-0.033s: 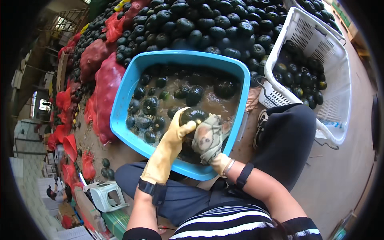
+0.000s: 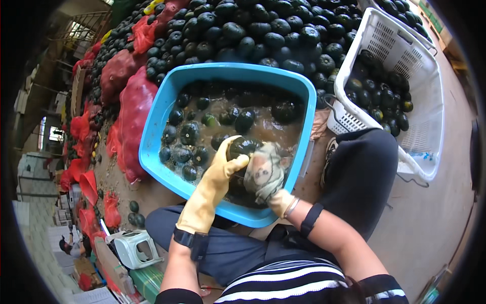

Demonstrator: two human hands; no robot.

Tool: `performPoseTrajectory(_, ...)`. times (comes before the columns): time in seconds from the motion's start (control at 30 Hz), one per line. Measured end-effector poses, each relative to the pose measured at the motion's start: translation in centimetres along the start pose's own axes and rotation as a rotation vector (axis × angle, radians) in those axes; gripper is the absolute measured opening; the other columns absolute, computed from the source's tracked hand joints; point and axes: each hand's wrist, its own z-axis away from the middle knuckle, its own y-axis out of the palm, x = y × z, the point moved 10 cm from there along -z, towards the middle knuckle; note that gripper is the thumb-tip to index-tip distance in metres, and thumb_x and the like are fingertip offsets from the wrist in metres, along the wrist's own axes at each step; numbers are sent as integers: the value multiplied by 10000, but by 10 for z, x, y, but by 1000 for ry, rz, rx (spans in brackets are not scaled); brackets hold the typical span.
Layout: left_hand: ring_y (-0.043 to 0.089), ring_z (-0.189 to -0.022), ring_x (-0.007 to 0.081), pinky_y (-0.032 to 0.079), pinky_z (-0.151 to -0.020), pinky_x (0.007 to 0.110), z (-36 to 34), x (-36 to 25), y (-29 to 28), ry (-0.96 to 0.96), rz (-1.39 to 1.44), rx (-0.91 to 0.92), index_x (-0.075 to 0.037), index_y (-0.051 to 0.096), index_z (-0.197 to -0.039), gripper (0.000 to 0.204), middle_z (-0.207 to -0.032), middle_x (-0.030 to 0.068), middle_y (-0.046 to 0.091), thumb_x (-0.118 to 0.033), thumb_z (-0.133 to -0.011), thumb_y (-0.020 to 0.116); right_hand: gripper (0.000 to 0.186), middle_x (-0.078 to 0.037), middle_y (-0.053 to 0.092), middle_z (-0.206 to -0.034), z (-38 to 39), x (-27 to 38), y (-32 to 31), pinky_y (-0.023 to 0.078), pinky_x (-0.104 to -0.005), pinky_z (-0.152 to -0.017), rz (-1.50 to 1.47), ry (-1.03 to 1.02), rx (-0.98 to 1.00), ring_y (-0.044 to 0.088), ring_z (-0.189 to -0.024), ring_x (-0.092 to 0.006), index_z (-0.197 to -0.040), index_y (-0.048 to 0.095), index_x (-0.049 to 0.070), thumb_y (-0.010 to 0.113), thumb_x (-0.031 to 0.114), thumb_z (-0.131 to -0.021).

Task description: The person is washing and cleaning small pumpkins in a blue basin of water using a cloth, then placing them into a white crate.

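Observation:
In the blue tub [image 2: 248, 218] of murky brown water, several dark green squashes float, among them a round ribbed one [image 2: 189, 133]. My left hand [image 2: 220, 169], in a long yellow rubber glove, grips a dark green squash [image 2: 244, 146], thumb and fingers spread round its left side. A wet greyish cloth [image 2: 267, 177] covers most of my right hand [image 2: 280, 202], whose yellow glove cuff shows at the wrist. That hand holds the cloth against the squash's right side. Its fingers are largely hidden under the cloth.
Behind the tub rises a large heap of dark squashes [image 2: 273, 40]. A white crate [image 2: 430, 96] partly filled with squashes stands at the right, beside my bent knee. Red mesh sacks [image 2: 134, 126] lean at the left. A white stool [image 2: 134, 251] lies lower left; a person [image 2: 76, 248] is beyond.
The cloth-covered right hand has shifted slightly on the squash. My right knee has moved a little to the left. My left hand keeps its hold.

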Motion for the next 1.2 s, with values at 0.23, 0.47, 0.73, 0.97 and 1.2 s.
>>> performPoseTrajectory(0.23,650,-1176,233,552,-1016,410,11,-11,36,-227,94,329,-12,505,-1424,705,-1272,125,646,-352,-872,783,303,-152,680,-925,-49,23,-34,539,-409,-778,-49,-543,97,682,-900,-352,-862,638,89,800,228,-646)
performPoseTrajectory(0.47,592,-1222,218,482,-1080,367,18,-9,-5,36,37,-58,-56,332,-1574,842,-1358,140,582,-205,-886,795,391,-87,664,-1158,2,-28,37,539,-362,-920,250,184,364,660,-1050,-219,-1235,643,82,732,125,-857)
performPoseTrajectory(0.73,609,-1169,205,499,-1034,350,32,-38,9,-63,-122,66,-18,486,-1476,869,-1288,107,625,-171,-713,871,529,-162,666,-1287,-3,33,-51,487,-394,-1085,-10,-447,-15,620,-1199,-363,-1277,673,89,784,234,-780)
performPoseTrajectory(0.97,605,-1219,188,497,-1043,337,25,-22,-6,-68,170,-98,7,531,-1443,544,-1335,124,625,-208,-964,673,172,-75,688,-935,-30,35,-30,535,-403,-847,-11,-396,217,659,-909,-326,-930,738,158,699,258,-795)
performPoseTrajectory(1.2,624,-926,80,487,-860,244,12,-5,-10,-47,46,-222,9,707,-1200,325,-1019,18,704,-231,-1075,527,293,-157,692,-954,-23,42,4,509,-429,-873,-144,-382,461,651,-942,-382,-961,698,77,740,172,-688)
